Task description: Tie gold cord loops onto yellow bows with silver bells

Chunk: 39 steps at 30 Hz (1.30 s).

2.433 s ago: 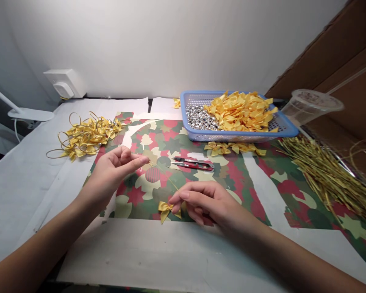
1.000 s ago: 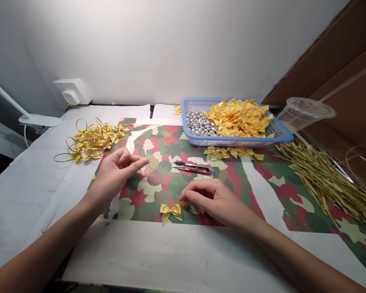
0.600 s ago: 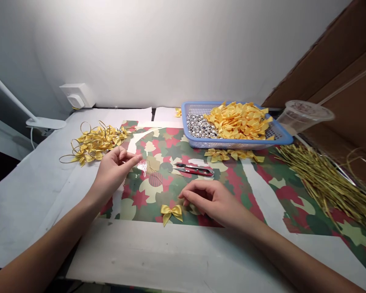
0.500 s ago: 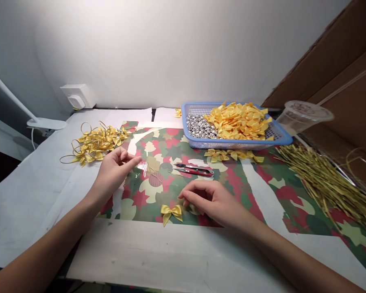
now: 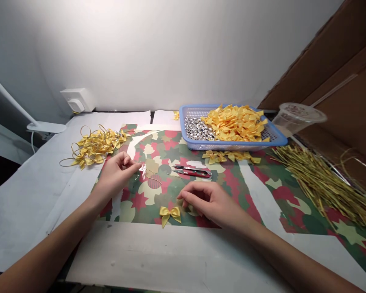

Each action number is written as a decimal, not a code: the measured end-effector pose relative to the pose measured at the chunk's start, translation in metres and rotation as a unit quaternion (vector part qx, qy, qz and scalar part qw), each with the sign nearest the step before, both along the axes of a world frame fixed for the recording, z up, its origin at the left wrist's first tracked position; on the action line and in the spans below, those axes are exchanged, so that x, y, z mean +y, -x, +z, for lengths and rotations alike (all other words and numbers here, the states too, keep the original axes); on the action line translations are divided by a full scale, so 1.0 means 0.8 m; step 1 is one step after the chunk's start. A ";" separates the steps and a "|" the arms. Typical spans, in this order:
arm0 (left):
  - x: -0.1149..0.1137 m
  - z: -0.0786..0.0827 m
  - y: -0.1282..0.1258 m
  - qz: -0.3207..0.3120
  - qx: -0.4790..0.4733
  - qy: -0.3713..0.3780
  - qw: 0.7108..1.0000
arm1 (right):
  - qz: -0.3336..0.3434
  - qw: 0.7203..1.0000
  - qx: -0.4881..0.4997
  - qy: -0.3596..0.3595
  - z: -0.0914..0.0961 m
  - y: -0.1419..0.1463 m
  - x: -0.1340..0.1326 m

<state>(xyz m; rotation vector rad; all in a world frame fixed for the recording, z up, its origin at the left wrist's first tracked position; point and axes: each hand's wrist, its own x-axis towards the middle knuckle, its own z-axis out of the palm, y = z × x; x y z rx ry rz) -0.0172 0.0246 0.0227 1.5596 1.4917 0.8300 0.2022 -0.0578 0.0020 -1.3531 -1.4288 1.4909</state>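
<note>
My left hand (image 5: 117,173) hovers over the left part of the patterned paper (image 5: 232,183), thumb and forefinger pinched on a thin gold thread (image 5: 154,176) that trails right across the paper. My right hand (image 5: 209,201) rests low on the paper with its fingers curled and pinched together; what they hold is hidden. A small yellow ribbon bow (image 5: 170,213) lies just left of my right fingertips, at the paper's near edge. Red thread snips (image 5: 193,171) lie beyond both hands.
A blue basket (image 5: 277,140) at the back holds yellow bows and silver beads. Loose bows (image 5: 228,156) lie in front of it. A heap of looped bows (image 5: 94,144) sits back left, gold strips (image 5: 320,183) on the right, a plastic cup (image 5: 295,118) and lamp base (image 5: 45,127) at the edges.
My right hand has let the bow lie on the paper and drawn slightly right. My left hand moved a little left and lower with the thread. The view tilted a little, so the table sits lower in frame.
</note>
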 end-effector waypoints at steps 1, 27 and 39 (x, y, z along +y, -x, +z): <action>0.000 0.000 0.000 0.001 0.002 0.000 1.000 | 0.000 1.000 0.000 -0.001 0.001 0.000 0.000; 0.004 -0.004 0.004 -0.011 0.023 -0.010 1.000 | -0.017 0.990 -0.090 -0.108 -0.007 0.003 -0.004; -0.031 0.007 -0.016 -0.205 -0.081 -0.019 0.975 | -0.016 0.996 0.093 -0.007 -0.004 0.019 -0.009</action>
